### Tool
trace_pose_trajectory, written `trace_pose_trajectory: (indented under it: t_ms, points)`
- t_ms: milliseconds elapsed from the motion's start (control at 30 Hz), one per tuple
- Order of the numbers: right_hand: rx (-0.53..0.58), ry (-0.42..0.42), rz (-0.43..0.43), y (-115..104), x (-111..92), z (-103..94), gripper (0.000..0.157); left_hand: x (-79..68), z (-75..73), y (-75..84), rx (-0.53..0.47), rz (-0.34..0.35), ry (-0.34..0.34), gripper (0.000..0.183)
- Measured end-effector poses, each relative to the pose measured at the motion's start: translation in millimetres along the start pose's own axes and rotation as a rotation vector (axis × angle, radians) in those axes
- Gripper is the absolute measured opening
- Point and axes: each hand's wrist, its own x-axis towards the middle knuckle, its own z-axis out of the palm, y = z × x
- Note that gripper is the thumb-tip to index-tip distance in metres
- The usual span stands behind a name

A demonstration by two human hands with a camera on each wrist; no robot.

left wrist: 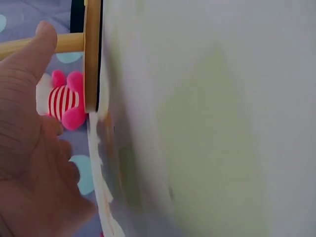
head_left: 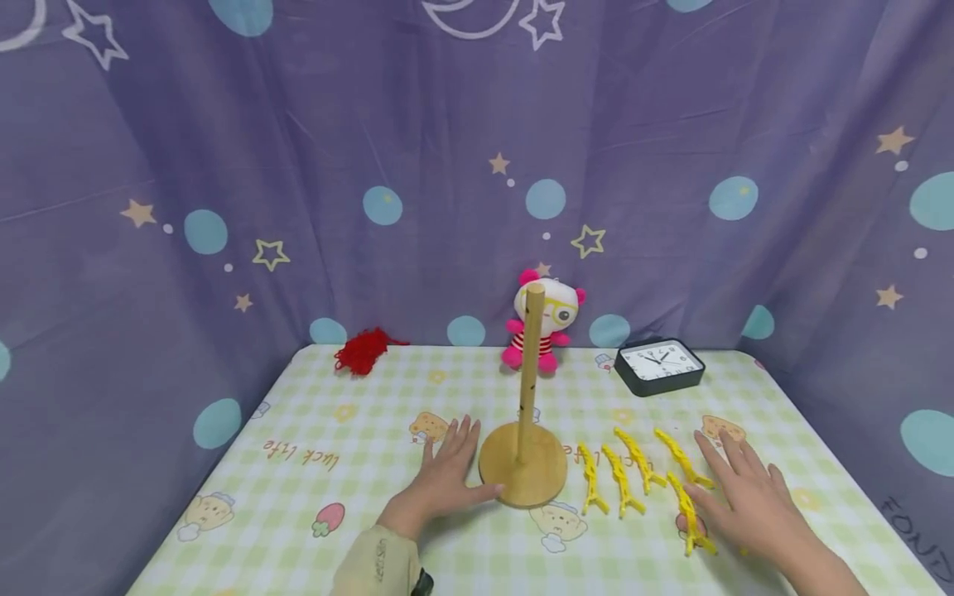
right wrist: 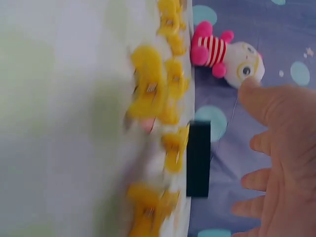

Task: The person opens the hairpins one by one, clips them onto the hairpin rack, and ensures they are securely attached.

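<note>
A wooden stand with an upright post [head_left: 530,372] and a round base [head_left: 544,473] is near the table's middle. My left hand [head_left: 443,480] spreads its fingers just left of the base, the thumb reaching to its front rim. The left wrist view shows that thumb in front of the post [left wrist: 70,42]. Right of the stand lie several yellow branch-shaped plastic pieces [head_left: 620,480]. My right hand [head_left: 756,505], fingers spread, is over the rightmost ones and holds nothing. A bit of yellow [head_left: 743,550] peeks out below its palm.
At the back edge sits a pink-and-white plush toy [head_left: 557,319] behind the post. A dark-framed clock [head_left: 659,364] lies at the back right, and a bundle of red string [head_left: 363,351] at the back left. A patterned purple curtain [head_left: 447,124] hangs behind the checked tablecloth.
</note>
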Motion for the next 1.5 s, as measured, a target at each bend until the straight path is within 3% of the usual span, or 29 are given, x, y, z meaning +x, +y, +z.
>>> trace_pose_trajectory:
  t_ms: [167, 267, 433, 567, 700, 800, 967, 1267, 1500]
  points:
    - [-0.035, -0.121, 0.086, 26.2, -10.1, 1.8, 0.093, 7.6, 3.6, 4.5, -0.068, -0.020, -0.105, 0.110]
    - [-0.018, -0.236, 0.188, 36.7, -14.0, 3.2, 0.106, 10.2, 5.3, 6.5, -0.049, -0.016, -0.119, 0.112]
    - [0.008, -0.332, 0.314, 43.3, -23.0, 5.7, 0.114, 13.5, 9.0, 8.3, -0.026, -0.021, -0.127, 0.114]
    - [0.043, -0.388, 0.372, 43.6, -28.0, 8.5, 0.100, 14.9, 9.8, 10.5, -0.022, -0.030, -0.139, 0.114]
    - [0.040, -0.404, 0.327, 45.6, -30.6, 12.0, 0.071, 15.0, 10.5, 11.0, 0.003, -0.039, -0.152, 0.116]
    - [0.025, -0.388, 0.286, 48.7, -30.9, 13.1, 0.056, 14.4, 10.5, 11.8, 0.011, -0.044, -0.161, 0.116]
    - [0.054, -0.319, 0.311, 49.6, -29.4, 10.5, 0.047, 13.7, 9.9, 13.6, 0.001, -0.057, -0.167, 0.117]
    - [0.129, 0.035, 0.297, 30.2, -18.3, -0.7, 0.056, 15.5, 11.1, 11.1, 0.005, -0.066, -0.172, 0.118]
    - [0.176, 0.185, 0.153, 1.4, -8.3, -1.2, 0.041, 14.6, 11.3, 11.7, -0.001, -0.065, -0.170, 0.119]
